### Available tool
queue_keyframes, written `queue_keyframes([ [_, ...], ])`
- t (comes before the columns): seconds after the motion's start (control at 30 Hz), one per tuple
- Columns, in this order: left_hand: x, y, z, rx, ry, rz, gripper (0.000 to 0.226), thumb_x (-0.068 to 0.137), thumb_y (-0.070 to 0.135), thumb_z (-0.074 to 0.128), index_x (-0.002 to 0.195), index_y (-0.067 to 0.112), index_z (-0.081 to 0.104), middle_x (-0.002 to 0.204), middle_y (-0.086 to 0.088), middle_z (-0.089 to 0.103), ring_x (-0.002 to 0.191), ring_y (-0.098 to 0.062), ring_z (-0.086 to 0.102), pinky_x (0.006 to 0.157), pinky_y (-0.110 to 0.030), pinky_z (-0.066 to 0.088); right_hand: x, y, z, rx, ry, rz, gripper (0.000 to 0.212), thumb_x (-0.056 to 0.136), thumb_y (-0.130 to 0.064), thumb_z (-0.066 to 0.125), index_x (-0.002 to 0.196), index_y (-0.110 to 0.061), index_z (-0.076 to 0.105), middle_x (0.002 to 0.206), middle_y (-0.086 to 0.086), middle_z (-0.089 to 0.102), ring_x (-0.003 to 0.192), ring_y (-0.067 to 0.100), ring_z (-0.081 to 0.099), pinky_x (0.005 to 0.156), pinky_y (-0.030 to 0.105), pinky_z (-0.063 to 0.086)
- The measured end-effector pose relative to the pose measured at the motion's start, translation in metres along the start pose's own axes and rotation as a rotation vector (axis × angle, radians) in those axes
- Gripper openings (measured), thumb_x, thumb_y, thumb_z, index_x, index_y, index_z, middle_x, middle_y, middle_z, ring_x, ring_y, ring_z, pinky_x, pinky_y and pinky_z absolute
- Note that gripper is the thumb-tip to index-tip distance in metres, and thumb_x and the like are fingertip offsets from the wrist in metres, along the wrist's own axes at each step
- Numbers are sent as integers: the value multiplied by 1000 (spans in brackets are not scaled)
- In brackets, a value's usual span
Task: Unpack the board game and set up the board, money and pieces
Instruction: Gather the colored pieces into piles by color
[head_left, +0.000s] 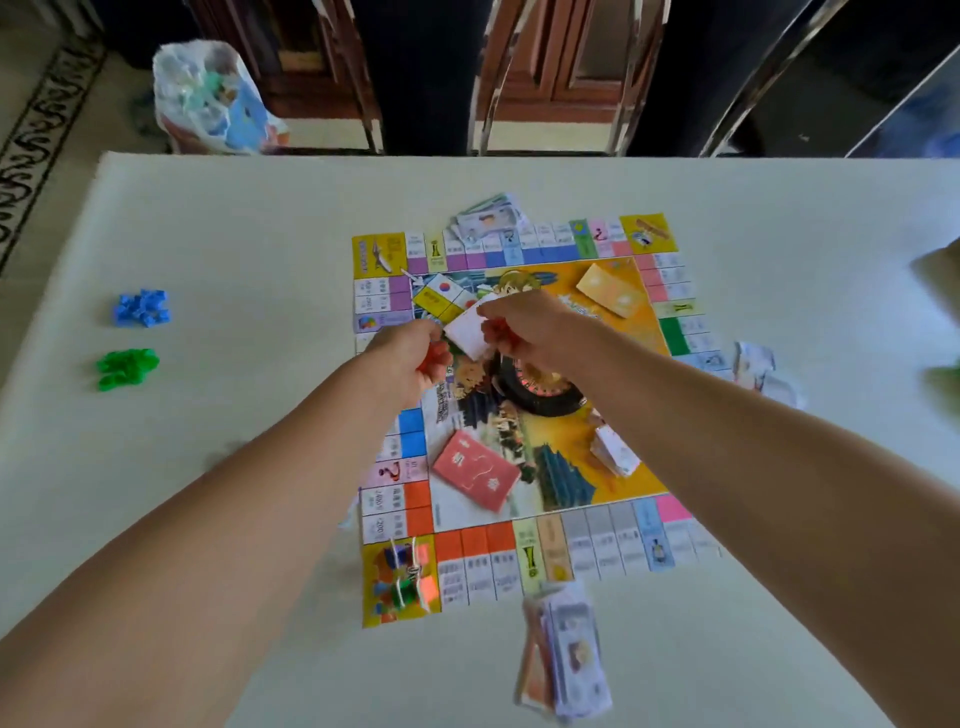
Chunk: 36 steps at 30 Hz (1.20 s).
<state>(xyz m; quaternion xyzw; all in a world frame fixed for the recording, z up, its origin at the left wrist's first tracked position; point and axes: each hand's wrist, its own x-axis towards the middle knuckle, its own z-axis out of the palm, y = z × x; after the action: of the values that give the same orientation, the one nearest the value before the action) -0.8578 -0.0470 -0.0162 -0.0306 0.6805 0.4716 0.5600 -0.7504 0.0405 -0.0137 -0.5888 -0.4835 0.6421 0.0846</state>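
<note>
Your L hand (410, 358) curls round red pieces (432, 364); R hand (524, 332) pinches more plus a white slip (467, 335), both over the board (623, 483) ctr. Risk: grip slackens, pieces drop and scatter the red card deck (475, 475).

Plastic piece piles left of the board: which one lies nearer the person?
The green plastic pile of small pieces; the blue plastic pile lies beyond it, farther from the person.

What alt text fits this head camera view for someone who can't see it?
The left hand and right hand grip red pieces and a white packet above a game board on a table. Blue pieces and green pieces lie left.
</note>
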Motion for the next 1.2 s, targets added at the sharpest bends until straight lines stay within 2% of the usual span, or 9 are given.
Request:
queue_keyframes([
  [0.13, 27, 14, 57, 160, 10, 71, 13, 96, 3, 45, 88, 7, 54, 68, -7, 49, 45, -11, 45, 33, -14, 26, 33, -11, -44, -102, -11, -59, 19, 94, -12, 54, 75, -10, 55, 65, 4, 53, 51, 12, 43, 45, 20, 34],
  [0.33, 75, 57, 129, 570, 11, 245, 18, 95, 4, 43, 88, 8, 59, 62, -8, 46, 44, -17, 41, 55, -26, 29, 104, -42, -93, -137, -6, -181, 9, 91, -5, 55, 93, -10, 61, 75, 2, 56, 69, 16, 54, 67, 26, 49],
  [0.47, 121, 82, 166, 747, 18, 438, 23, 95, 5, 41, 104, 7, 62, 93, -19, 58, 85, -29, 57, 69, -35, 44, 158, -61, -109, -215, 130, -218, 22, 92, -3, 53, 106, 3, 68, 76, 5, 58, 71, 19, 55, 65, 28, 48],
  [0.57, 151, 95, 187, 931, 53, 518, 30, 94, 0, 41, 112, 9, 62, 118, -16, 60, 108, -35, 58, 84, -36, 49, 193, -70, -119, -356, 199, -288, 26, 93, 0, 49, 104, -8, 71, 76, -1, 61, 65, 18, 56, 54, 25, 47],
  [0.63, 170, 102, 201, 1052, 114, 598, 30, 93, -2, 42, 112, 11, 60, 120, -12, 59, 106, -30, 57, 77, -33, 48, 214, -74, -125, -446, 235, -345, 29, 93, 2, 48, 105, -11, 71, 95, 3, 67, 70, 16, 57, 49, 20, 44],
  [0.73, 187, 106, 216, 1163, 222, 743, 25, 94, 1, 47, 113, 12, 58, 119, -11, 55, 99, -25, 56, 70, -30, 43, 233, -76, -129, -568, 334, -475, 30, 92, 3, 48, 105, -13, 70, 111, 4, 65, 81, 12, 53, 54, 15, 37],
  [0.83, 199, 105, 225, 1251, 286, 866, 23, 96, 7, 50, 119, 9, 55, 121, -13, 51, 103, -28, 56, 74, -29, 41, 246, -72, -130, -640, 392, -618, 27, 91, 0, 48, 103, -11, 70, 108, 6, 61, 81, 14, 51, 68, 19, 35],
  [1.03, 207, 94, 224, 1268, 359, 1020, 24, 95, 10, 52, 119, 8, 51, 119, -13, 52, 105, -27, 55, 80, -32, 44, 251, -51, -125, -637, 451, -864, 21, 89, 0, 52, 102, -3, 68, 96, 13, 63, 78, 24, 57, 65, 28, 41],
  [1.2, 209, 89, 220, 1253, 339, 1097, 25, 93, 12, 57, 117, 8, 52, 117, -11, 57, 107, -25, 51, 84, -33, 43, 247, -46, -126, -649, 449, -920, 18, 88, -1, 56, 103, -2, 67, 98, 13, 65, 88, 28, 58, 76, 36, 49],
])
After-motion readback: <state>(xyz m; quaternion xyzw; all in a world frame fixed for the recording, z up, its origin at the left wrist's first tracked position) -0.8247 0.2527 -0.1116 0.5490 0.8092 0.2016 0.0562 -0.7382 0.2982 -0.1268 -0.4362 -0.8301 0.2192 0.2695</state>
